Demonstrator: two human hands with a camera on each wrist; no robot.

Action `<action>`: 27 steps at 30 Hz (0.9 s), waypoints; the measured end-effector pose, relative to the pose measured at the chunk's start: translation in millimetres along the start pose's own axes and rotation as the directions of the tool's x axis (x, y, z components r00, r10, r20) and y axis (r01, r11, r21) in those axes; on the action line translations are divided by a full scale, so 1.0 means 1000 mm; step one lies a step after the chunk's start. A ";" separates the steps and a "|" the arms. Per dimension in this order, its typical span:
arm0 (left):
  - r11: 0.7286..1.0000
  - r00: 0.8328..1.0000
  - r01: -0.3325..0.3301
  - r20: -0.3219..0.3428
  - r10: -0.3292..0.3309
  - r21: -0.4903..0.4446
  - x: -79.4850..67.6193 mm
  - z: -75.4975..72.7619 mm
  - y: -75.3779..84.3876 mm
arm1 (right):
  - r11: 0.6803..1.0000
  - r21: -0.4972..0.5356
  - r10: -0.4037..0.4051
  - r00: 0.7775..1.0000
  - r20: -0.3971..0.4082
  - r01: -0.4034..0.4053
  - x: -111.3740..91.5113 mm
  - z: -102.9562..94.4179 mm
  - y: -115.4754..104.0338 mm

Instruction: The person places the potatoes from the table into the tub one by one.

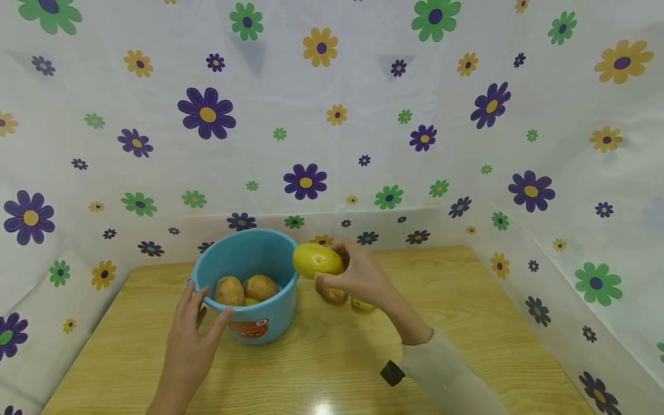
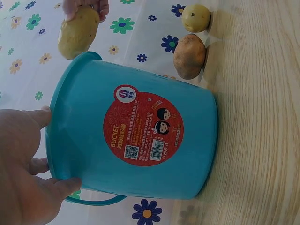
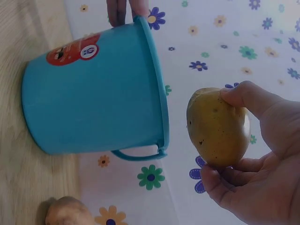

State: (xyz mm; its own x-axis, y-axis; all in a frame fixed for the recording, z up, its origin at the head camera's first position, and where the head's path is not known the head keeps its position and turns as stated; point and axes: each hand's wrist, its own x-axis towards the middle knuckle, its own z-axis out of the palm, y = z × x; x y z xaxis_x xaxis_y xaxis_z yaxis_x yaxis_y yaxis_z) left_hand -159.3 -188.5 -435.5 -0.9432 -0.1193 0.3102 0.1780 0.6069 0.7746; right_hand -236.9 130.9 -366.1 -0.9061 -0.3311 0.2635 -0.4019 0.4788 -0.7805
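My right hand (image 1: 358, 274) pinches a smooth yellow potato (image 1: 315, 260) between thumb and fingers, above the right rim of a blue plastic bucket (image 1: 272, 323). In the right wrist view the held potato (image 3: 218, 126) shows small dark spots, just beyond the bucket's mouth. My left hand (image 1: 194, 334) holds the bucket's near left rim, its thumb on the near edge and its fingers spread around the left side. Inside the bucket lie two brownish potatoes (image 1: 230, 291), with a yellow-green piece (image 1: 251, 301) partly hidden beneath them.
Right of the bucket, a brown potato (image 2: 190, 56) and a small yellow round one (image 2: 196, 18) lie on the wooden table (image 1: 415, 357). A white flower-printed sheet (image 1: 363, 132) rises behind and along the sides. The bucket's handle (image 3: 136, 156) hangs down.
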 end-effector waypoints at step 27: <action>1.000 1.000 -0.013 -0.011 0.013 -0.002 0.000 0.001 -0.002 | 0.998 -0.020 -0.053 0.996 0.068 0.054 0.030 0.039 -0.026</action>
State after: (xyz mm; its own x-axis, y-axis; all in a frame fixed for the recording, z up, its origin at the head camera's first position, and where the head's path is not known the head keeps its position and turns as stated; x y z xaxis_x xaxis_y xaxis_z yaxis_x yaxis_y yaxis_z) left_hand -160.1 -188.8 -437.1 -0.9375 -0.1205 0.3263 0.1906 0.6068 0.7716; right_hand -248.7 76.4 -359.5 -0.8724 -0.4108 0.2650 -0.4532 0.4763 -0.7535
